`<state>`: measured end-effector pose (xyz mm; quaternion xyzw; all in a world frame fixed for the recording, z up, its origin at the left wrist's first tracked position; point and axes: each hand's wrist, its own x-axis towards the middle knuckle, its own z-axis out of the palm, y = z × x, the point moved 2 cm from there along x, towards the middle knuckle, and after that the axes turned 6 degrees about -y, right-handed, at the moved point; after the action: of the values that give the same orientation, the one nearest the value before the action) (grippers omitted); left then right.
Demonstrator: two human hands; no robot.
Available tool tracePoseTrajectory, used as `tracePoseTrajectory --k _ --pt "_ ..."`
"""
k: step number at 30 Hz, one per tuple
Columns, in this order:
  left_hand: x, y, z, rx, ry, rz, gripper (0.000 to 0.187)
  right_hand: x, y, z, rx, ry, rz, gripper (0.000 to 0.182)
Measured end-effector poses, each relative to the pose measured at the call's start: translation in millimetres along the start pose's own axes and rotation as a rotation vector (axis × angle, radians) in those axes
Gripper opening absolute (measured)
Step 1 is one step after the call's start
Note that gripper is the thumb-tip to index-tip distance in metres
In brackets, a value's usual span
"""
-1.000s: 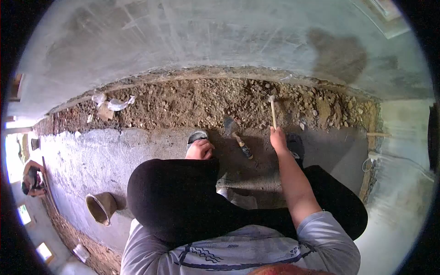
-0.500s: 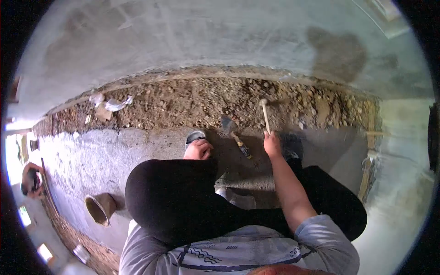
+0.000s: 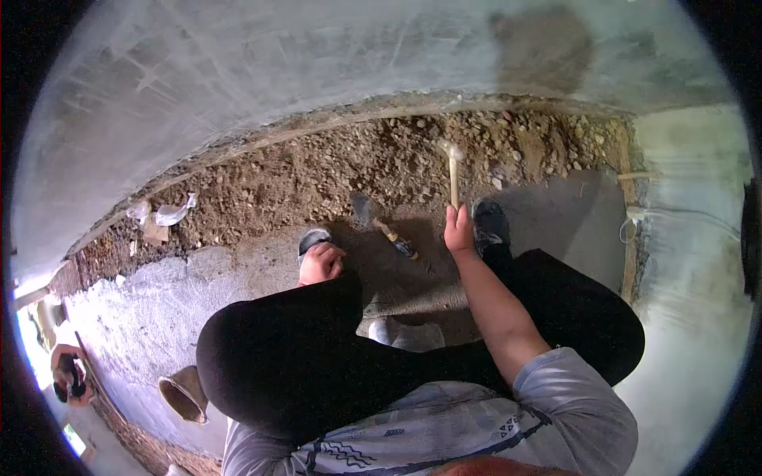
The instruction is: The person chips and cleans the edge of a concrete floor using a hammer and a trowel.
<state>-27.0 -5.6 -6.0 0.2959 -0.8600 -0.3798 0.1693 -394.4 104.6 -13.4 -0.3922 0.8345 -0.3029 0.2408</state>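
Note:
My right hand [image 3: 459, 230] is wrapped round the wooden handle of a hammer [image 3: 454, 176], whose pale head is over the gravel strip. Curled closed, my left hand [image 3: 322, 262] rests by my left shoe [image 3: 314, 237], with no object visible in its fingers. Between my feet lies a pointed trowel [image 3: 386, 230]; its blade meets the edge of the gravel and its worn handle points back toward me. My right shoe [image 3: 490, 222] is just to the right of my right hand.
A gravel strip [image 3: 317, 170] runs along the base of the grey wall [image 3: 302, 63]. Scraps of plastic [image 3: 175, 213] lie on it at left. A bucket [image 3: 184, 394] is tipped on the concrete floor [image 3: 151, 309]. Another person [image 3: 70, 373] bends down at far left.
The camera view has turned and shifted, so the floor items appear displaced. My right hand still grips the hammer, whose head is slightly blurred now. My left hand stays by the shoe.

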Motion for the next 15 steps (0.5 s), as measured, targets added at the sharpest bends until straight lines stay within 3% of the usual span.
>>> tracePoseTrajectory --k 2,3,5,10,15 --pt "0 5 -7 0.005 0.005 0.000 0.013 11 4 8 -0.269 -0.055 0.035 0.046" --pt "-1 5 -7 -0.003 0.017 -0.006 0.014 21 -5 11 -0.264 -0.072 0.001 0.046" --pt "-2 4 -8 0.034 -0.027 -0.042 0.014 34 -17 13 -0.413 -0.396 0.344 0.050" --pt "-4 3 -9 -0.018 0.028 0.007 0.014 30 -28 12 -0.343 -0.379 0.311 0.055" --pt "-2 1 -4 -0.013 0.007 0.024 0.013 18 -18 -5 -0.194 -0.168 0.238 0.051"
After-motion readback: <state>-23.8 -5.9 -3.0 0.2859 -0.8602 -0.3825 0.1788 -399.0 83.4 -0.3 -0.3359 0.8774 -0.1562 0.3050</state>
